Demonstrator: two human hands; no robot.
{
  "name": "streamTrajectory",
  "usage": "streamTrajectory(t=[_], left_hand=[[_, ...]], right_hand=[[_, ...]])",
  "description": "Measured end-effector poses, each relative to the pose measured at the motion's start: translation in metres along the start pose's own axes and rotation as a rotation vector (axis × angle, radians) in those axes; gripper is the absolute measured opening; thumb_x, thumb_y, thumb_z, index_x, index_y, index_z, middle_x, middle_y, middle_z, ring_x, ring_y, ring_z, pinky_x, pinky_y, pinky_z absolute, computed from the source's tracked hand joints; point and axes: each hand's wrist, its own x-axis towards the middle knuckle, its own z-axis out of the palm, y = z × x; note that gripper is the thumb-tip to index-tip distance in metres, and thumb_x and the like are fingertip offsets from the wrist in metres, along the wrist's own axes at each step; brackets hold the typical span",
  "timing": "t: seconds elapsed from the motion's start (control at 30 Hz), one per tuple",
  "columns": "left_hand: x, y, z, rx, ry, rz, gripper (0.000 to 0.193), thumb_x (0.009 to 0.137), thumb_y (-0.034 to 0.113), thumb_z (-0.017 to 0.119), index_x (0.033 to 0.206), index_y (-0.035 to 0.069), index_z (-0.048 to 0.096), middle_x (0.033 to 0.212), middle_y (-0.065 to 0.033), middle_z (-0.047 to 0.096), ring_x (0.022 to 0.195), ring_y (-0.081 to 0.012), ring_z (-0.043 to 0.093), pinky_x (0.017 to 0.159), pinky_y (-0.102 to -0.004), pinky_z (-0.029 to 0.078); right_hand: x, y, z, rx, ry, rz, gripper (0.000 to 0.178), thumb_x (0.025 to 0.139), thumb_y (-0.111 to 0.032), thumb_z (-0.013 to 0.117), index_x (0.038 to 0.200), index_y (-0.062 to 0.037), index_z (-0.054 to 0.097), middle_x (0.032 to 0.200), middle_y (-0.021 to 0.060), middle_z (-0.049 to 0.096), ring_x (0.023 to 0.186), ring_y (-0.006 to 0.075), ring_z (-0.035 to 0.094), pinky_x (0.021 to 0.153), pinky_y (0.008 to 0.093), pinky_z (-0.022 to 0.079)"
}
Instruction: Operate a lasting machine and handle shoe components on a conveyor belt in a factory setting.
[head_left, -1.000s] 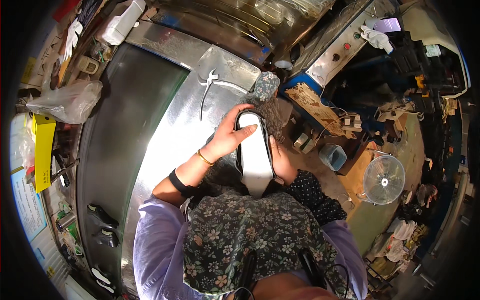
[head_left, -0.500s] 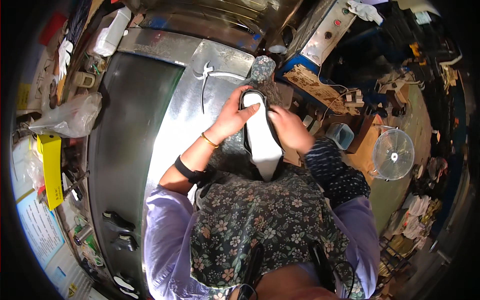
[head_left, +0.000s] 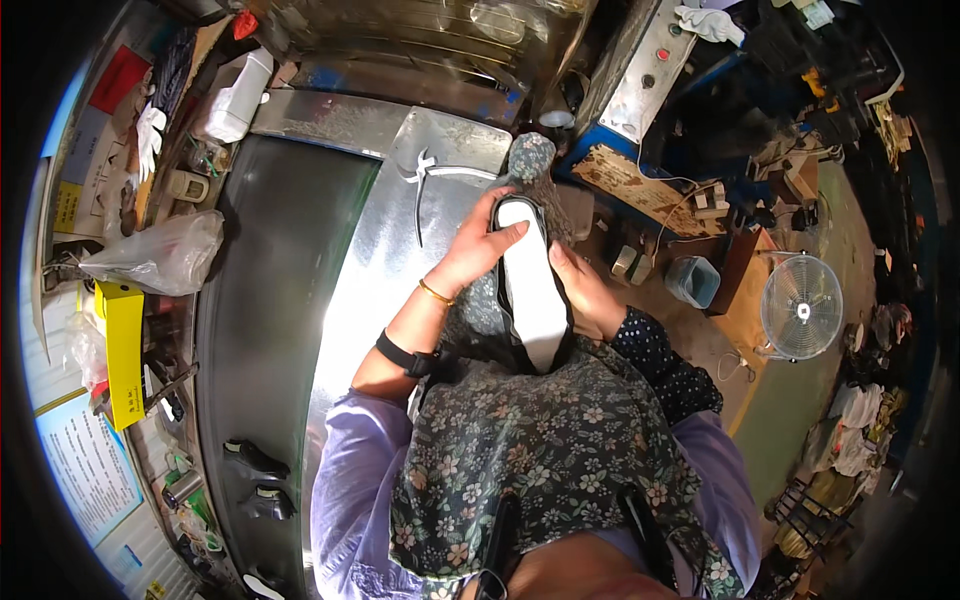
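Observation:
A dark shoe (head_left: 533, 300) with a white bottom facing up is in front of my body, toe end away from me. My left hand (head_left: 475, 250) is closed around its far left side, thumb pressed on the white surface. My right hand (head_left: 592, 292) grips the right side, thumb near the edge; some of its fingers are hidden by the shoe. Under and beyond the shoe lies a floral cloth-covered support (head_left: 531, 160). White-handled pincers (head_left: 422, 175) rest on the metal plate (head_left: 375, 235) left of my hands.
A dark conveyor belt (head_left: 270, 300) runs along my left, carrying several dark shoes (head_left: 255, 459). A yellow box (head_left: 123, 350) and a plastic bag (head_left: 165, 255) stand beyond it. To the right are a fan (head_left: 803, 308), a plastic container (head_left: 692, 281) and a machine with buttons (head_left: 650, 80).
My right hand, blurred before, has settled lower against the shoe's right side. My left hand keeps its hold. The whole view has shifted slightly.

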Motion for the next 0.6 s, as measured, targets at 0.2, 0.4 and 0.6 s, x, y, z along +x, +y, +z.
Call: streamTrajectory(t=[0.2,0.4,0.6], left_hand=[[-0.002,-0.003,0.001,0.019,0.022,-0.082,0.054,0.089,0.017,0.069,0.133,0.000,0.044,0.120,-0.0133,0.057,0.112,-0.0192,0.052,0.098,-0.0315,0.042],[-0.005,0.003,-0.017,-0.404,-0.190,-0.064,0.060,0.093,0.019,0.061,0.144,0.000,0.036,0.136,-0.0132,0.050,0.126,-0.0185,0.045,0.109,-0.0317,0.033],[-0.036,0.010,0.029,0.615,0.402,-0.289,0.047,0.103,0.032,0.033,0.120,-0.006,0.055,0.102,-0.0297,0.065,0.094,-0.0430,0.064,0.084,-0.0490,0.050]], right_hand=[[0.008,-0.011,0.005,-1.029,0.096,0.167,0.050,0.102,-0.038,0.042,0.124,0.0053,0.052,0.104,0.0285,0.063,0.097,0.0364,0.063,0.087,0.0391,0.048],[-0.009,0.008,0.006,-0.338,-0.022,0.024,0.068,0.104,-0.034,0.043,0.152,0.0004,0.009,0.150,0.0189,0.034,0.135,0.0230,0.038,0.108,0.0325,0.033],[-0.003,0.003,0.024,-0.204,0.093,0.043,0.066,0.105,-0.032,0.040,0.153,-0.0010,0.008,0.150,0.0175,0.034,0.137,0.0229,0.034,0.110,0.0309,0.030]])
